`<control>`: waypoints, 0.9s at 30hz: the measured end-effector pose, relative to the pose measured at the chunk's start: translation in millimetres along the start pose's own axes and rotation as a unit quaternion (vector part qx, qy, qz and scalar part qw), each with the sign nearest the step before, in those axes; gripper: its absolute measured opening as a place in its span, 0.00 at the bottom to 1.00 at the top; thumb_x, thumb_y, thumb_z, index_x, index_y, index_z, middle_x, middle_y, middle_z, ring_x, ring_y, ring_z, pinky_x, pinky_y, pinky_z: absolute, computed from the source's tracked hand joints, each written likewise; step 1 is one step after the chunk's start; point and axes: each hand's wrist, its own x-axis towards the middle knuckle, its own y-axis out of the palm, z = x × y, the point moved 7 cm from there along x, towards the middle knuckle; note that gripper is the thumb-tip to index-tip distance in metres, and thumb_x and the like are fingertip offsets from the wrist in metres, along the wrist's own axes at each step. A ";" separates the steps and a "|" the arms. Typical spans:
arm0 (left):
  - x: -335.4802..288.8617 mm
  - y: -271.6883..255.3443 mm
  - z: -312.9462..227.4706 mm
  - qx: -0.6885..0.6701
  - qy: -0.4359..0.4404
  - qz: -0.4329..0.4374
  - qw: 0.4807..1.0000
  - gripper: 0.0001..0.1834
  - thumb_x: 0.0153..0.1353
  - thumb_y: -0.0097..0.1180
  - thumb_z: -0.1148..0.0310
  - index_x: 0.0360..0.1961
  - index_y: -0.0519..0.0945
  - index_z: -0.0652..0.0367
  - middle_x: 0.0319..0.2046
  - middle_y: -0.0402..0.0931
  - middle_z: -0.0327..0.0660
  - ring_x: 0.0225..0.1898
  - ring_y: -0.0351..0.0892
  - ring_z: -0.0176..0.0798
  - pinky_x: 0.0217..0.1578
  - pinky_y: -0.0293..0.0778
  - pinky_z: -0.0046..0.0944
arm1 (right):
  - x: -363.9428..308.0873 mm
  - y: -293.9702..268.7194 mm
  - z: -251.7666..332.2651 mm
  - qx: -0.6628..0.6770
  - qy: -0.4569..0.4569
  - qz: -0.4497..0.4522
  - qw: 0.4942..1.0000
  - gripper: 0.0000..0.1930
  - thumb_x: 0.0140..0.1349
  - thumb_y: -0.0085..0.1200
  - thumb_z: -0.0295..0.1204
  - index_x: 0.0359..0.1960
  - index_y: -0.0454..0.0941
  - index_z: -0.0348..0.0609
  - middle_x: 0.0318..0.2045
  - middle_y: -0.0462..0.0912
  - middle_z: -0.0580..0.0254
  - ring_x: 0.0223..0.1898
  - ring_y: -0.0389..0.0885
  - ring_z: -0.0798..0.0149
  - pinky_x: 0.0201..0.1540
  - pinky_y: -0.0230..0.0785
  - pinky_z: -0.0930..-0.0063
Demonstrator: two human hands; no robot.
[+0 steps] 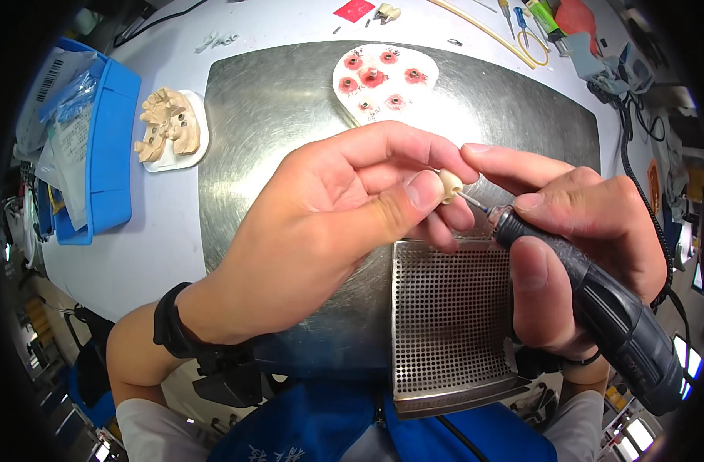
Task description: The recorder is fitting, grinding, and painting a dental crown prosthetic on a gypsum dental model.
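Observation:
Between the thumb and fingers of my left hand is a small cream dental crown, its hollow side turned to the right. My right hand is wrapped round a black dental handpiece, a rotary grinding tool. The thin bur at its tip reaches to the crown's opening; whether it touches the inside I cannot tell. My right index finger stretches over to the left fingertips. Both hands are above a perforated metal grille at the near edge of a steel plate.
A white disc with red-ringed metal posts lies on the plate's far side. Left of the plate stand a beige dental model and a blue bin of plastic bags. Hand tools and a black cord occupy the far right.

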 end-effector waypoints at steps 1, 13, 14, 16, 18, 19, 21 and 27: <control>0.2 -0.4 0.1 0.006 0.008 -0.001 1.000 0.14 0.78 0.53 0.70 0.59 0.75 0.67 0.52 0.79 0.44 0.48 0.79 0.34 0.54 0.76 0.36 | 1.2 0.1 1.7 -0.023 -0.016 0.016 0.999 0.12 0.69 0.61 0.29 0.43 0.73 0.34 0.32 0.81 0.52 0.52 0.88 0.38 0.56 0.81 0.51; -1.9 2.8 -2.8 0.015 -0.010 -0.030 0.999 0.17 0.78 0.52 0.70 0.60 0.75 0.71 0.46 0.81 0.46 0.45 0.81 0.34 0.52 0.77 0.36 | 4.6 0.3 -3.2 -0.020 0.048 0.027 0.998 0.11 0.69 0.61 0.28 0.42 0.74 0.33 0.35 0.85 0.47 0.51 0.89 0.41 0.54 0.80 0.56; -2.3 1.1 -1.9 0.028 -0.030 -0.048 0.998 0.18 0.78 0.52 0.69 0.60 0.75 0.73 0.43 0.82 0.46 0.43 0.82 0.35 0.51 0.78 0.37 | 5.8 -1.1 -6.4 0.009 0.074 0.037 0.997 0.10 0.70 0.61 0.28 0.42 0.74 0.34 0.38 0.87 0.40 0.51 0.89 0.43 0.53 0.81 0.59; -3.2 -0.9 -3.2 0.010 -0.033 -0.047 0.998 0.19 0.78 0.51 0.68 0.60 0.76 0.74 0.40 0.81 0.46 0.41 0.82 0.36 0.49 0.79 0.38 | 4.6 -6.2 -13.0 0.055 0.109 0.024 0.992 0.14 0.71 0.60 0.35 0.42 0.73 0.35 0.39 0.87 0.36 0.50 0.90 0.47 0.47 0.81 0.68; -2.2 2.1 -3.7 -0.009 -0.037 -0.052 0.998 0.20 0.77 0.48 0.66 0.57 0.78 0.75 0.34 0.78 0.44 0.39 0.81 0.38 0.46 0.80 0.40 | 3.4 -8.6 -8.8 0.051 0.121 -0.010 0.991 0.18 0.71 0.59 0.42 0.41 0.71 0.37 0.39 0.86 0.35 0.48 0.90 0.49 0.42 0.81 0.72; -1.0 4.0 -3.6 -0.009 -0.039 -0.049 0.998 0.20 0.77 0.48 0.66 0.57 0.78 0.75 0.34 0.78 0.44 0.39 0.81 0.38 0.46 0.80 0.40 | 2.9 -12.7 -7.4 0.050 0.122 -0.013 0.991 0.18 0.71 0.59 0.42 0.41 0.71 0.37 0.39 0.86 0.35 0.48 0.90 0.49 0.42 0.81 0.72; 0.6 5.1 -4.3 0.019 -0.037 -0.052 0.998 0.20 0.76 0.47 0.67 0.57 0.79 0.75 0.32 0.76 0.43 0.37 0.78 0.37 0.46 0.80 0.41 | 1.3 -18.3 -12.1 0.044 0.172 0.005 0.984 0.19 0.70 0.60 0.43 0.41 0.72 0.38 0.38 0.86 0.36 0.47 0.91 0.49 0.41 0.81 0.72; -2.7 3.7 -4.4 0.035 -0.039 -0.070 0.996 0.20 0.77 0.48 0.66 0.56 0.79 0.75 0.33 0.76 0.43 0.36 0.77 0.35 0.46 0.77 0.38 | -5.8 -14.3 -24.0 0.085 0.154 0.000 0.984 0.14 0.68 0.67 0.32 0.40 0.73 0.37 0.31 0.84 0.47 0.48 0.90 0.45 0.45 0.82 0.65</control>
